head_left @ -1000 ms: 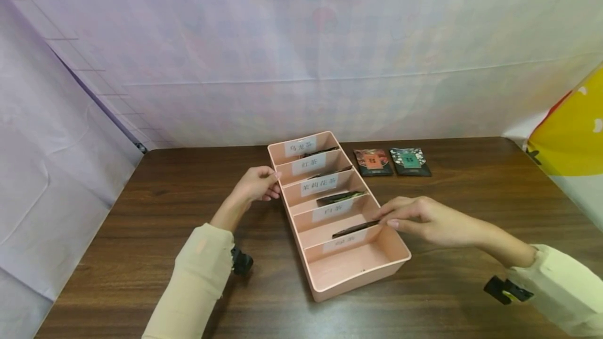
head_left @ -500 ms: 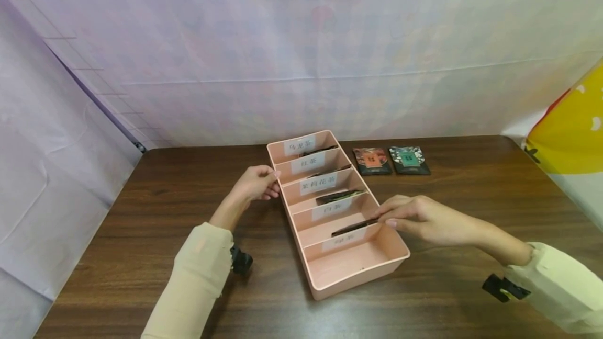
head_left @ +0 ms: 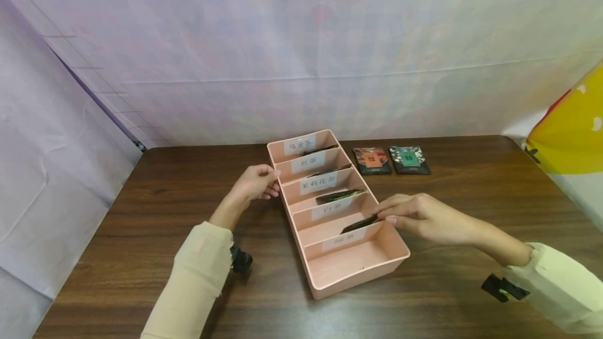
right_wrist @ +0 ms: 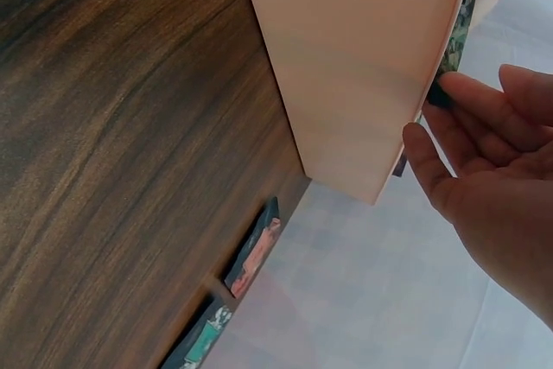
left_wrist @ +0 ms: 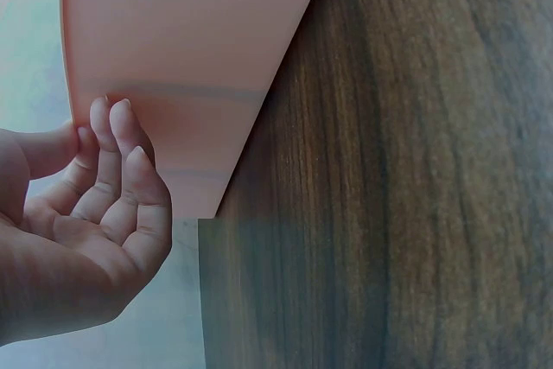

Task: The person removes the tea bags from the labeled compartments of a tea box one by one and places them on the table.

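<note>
A pink divided tray [head_left: 355, 281] with paper labels stands lengthwise on the wooden table. My left hand [head_left: 256, 183] pinches its left rim near the far end; in the left wrist view the thumb is at the rim, the fingers against the outer wall. My right hand [head_left: 431, 219] is over the right rim, its fingertips on the right end of a dark tea sachet [head_left: 359, 223] in the second compartment from the near end. In the right wrist view this sachet [right_wrist: 458, 36] shows above the rim at the fingertips; part is hidden by the wall.
Dark sachets, among them a green-edged one [head_left: 339, 196], lie in the tray's farther compartments. Beyond its right side are a red-labelled sachet [head_left: 372, 161] and a green-labelled sachet [head_left: 409, 160], flat on the table [head_left: 476, 182]. A pale curtain [head_left: 226, 67] hangs behind the table's far edge.
The sachet at my right fingertips has tilted, its left end shifting right and up, and shows more of its face. Both hands and the tray stay nearly where they were.
</note>
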The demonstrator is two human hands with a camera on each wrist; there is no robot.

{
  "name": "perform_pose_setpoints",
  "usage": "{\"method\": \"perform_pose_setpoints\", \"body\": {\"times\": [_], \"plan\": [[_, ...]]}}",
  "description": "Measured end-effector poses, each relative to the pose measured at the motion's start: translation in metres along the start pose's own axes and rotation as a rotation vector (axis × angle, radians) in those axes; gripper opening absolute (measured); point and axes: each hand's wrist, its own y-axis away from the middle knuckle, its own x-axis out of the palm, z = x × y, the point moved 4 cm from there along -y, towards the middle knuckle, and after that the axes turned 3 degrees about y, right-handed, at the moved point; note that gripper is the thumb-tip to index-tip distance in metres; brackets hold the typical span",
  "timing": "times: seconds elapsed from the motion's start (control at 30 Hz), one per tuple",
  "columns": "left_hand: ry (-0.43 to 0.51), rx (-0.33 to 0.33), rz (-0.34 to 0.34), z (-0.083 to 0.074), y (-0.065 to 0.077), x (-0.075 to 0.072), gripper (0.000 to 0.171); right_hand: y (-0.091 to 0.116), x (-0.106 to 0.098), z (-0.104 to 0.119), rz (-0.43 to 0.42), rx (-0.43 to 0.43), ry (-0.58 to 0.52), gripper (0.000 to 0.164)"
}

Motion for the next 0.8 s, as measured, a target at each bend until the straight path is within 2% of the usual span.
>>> {"method": "perform_pose_setpoints", "body": {"times": [0.23, 0.53, 0.8], "plan": [[-0.010, -0.008, -0.004, -0.002, 0.001, 0.001, 0.018, 0.000, -0.001, -0.001, -0.004, 0.037, 0.010, 0.023], [-0.013, -0.016, -0.010, -0.001, 0.001, 0.001, 0.019, -0.002, -0.005, 0.001, -0.063, 0.037, 0.031, 0.020], [-0.001, -0.011, -0.007, -0.001, 0.001, 0.000, 0.018, -0.004, -0.015, 0.004, -0.082, 0.090, 0.067, 0.020]]}}
